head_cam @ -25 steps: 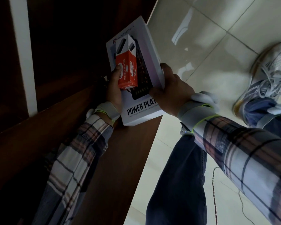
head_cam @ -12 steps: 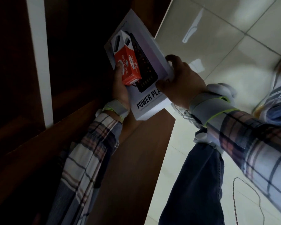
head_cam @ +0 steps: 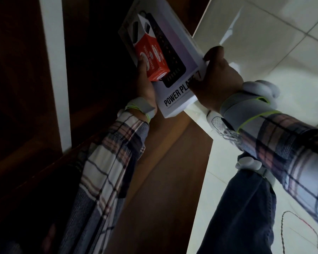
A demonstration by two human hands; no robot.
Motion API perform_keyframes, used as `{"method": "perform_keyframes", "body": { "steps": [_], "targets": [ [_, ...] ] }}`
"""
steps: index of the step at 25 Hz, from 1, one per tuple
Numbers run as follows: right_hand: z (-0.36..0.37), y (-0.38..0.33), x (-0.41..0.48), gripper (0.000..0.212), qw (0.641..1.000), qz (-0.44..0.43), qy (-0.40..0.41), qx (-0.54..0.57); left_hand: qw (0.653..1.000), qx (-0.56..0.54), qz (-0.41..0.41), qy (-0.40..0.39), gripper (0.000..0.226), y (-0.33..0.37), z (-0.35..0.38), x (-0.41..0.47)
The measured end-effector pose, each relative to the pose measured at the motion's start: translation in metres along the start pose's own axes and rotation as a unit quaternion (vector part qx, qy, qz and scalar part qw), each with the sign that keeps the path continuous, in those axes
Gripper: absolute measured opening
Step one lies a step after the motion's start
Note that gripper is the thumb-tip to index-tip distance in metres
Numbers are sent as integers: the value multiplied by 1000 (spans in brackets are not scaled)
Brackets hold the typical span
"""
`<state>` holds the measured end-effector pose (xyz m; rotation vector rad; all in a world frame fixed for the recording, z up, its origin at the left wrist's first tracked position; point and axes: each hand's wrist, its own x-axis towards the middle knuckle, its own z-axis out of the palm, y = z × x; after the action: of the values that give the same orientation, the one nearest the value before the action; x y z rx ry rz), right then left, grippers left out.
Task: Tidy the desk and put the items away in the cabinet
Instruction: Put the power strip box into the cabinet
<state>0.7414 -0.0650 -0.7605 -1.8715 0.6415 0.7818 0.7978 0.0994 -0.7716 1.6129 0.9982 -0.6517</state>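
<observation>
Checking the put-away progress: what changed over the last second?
The white power-strip box with the red board-duster box on it rose and moved forward, toward the dark cabinet. Nothing was let go: the left hand still grips the left edge, thumb on the red box; the right hand still grips the right edge.

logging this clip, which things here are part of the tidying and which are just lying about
Part of the job: white power box, red box on it, left hand, right hand, cabinet.
Lying about: thin cable on the tiled floor.
</observation>
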Motion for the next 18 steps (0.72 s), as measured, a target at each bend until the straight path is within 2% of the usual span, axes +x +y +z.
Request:
{"method": "perform_keyframes", "body": {
  "steps": [5, 8, 13, 16, 18],
  "targets": [
    [20, -6, 11, 58, 1000, -22, 15, 9, 998, -23, -61, -18, 72, 1, -4, 2],
    [29, -6, 21, 66, 1000, -3, -3, -15, 994, 28, -107, -4, 77, 3, -10, -2],
    [41, -14, 22, 67, 999, 24, 36, -9, 989, 57, -138, 8, 78, 3, -13, -3],
    [45, -19, 28, 73, 1000, 10, 3, 12, 986, 69, -154, 13, 79, 4, -14, -2],
    [51, -26, 35, 77, 997, -10, -58, 46, 985, 74, -153, 26, 78, 5, -13, -2]
  ]
}}
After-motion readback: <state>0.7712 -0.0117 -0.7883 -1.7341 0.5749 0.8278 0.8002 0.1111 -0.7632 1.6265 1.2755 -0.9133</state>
